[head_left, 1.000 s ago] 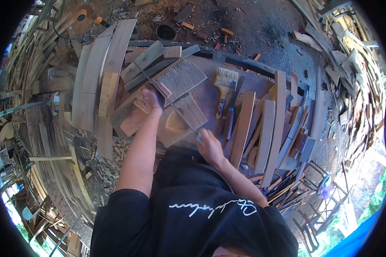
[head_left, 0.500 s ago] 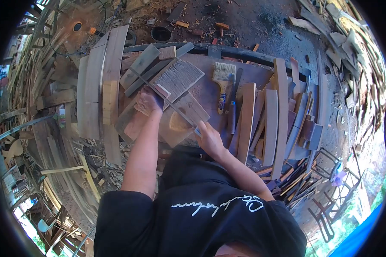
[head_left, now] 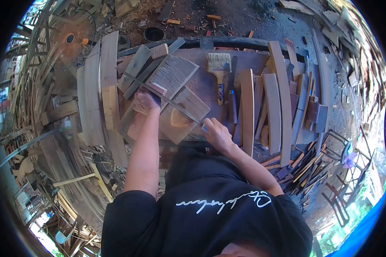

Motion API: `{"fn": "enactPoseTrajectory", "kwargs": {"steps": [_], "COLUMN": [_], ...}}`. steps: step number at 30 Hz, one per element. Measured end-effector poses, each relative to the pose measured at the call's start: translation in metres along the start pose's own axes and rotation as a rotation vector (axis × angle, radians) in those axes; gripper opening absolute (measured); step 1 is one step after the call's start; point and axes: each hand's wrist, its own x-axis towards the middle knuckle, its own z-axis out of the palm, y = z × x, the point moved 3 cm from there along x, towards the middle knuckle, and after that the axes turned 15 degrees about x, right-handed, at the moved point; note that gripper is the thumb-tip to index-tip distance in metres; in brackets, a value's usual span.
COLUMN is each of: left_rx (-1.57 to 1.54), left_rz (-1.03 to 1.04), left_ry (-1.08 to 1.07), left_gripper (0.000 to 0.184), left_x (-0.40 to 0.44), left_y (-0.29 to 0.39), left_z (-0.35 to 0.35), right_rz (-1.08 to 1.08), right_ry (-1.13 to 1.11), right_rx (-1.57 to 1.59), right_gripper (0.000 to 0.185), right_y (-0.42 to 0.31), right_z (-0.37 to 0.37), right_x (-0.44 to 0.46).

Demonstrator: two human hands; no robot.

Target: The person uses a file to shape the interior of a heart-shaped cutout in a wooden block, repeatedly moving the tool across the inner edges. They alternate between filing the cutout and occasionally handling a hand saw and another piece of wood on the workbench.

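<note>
In my right hand (head_left: 218,135) is the blue handle of a long, thin, dark metal file (head_left: 179,108). Its blade slants up and left across the work, reaching past my left hand (head_left: 147,103). My left hand is closed around a small wooden piece (head_left: 158,88) with a pale edge, which the file lies against. Beneath them are a grooved wooden block (head_left: 174,75) and a flat board (head_left: 193,103) with a marked face. My left fingers are partly hidden, and most of the small piece is covered.
A wide paintbrush (head_left: 219,70) lies on the bench to the right, near a dark blue-ended tool (head_left: 232,107). Curved wooden slats (head_left: 247,111) stand in a row farther right. Long planks (head_left: 109,64) line the left side, and a black bucket (head_left: 154,34) sits beyond the bench.
My right hand has drawn the file back to the right and slightly toward me. My left hand still holds the small wooden piece. The whole view has shifted slightly.
</note>
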Motion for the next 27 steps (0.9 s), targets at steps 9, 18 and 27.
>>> {"fn": "enactPoseTrajectory", "kwargs": {"steps": [9, 18, 27], "left_rx": [0.057, 0.080, 0.046], "left_rz": [0.084, 0.047, 0.076], "left_ry": [0.003, -0.052, 0.021], "left_gripper": [0.051, 0.052, 0.051], "left_x": [0.013, 0.006, -0.008], "left_y": [-0.013, -0.004, 0.003], "left_z": [0.029, 0.002, -0.010], "right_rz": [0.136, 0.083, 0.001], "right_ry": [-0.038, -0.014, 0.027], "right_rx": [0.020, -0.008, 0.036], "right_gripper": [0.027, 0.027, 0.028], "right_y": [-0.022, -0.025, -0.018], "right_z": [-0.039, -0.044, 0.002], "right_x": [-0.041, -0.047, 0.016]}}
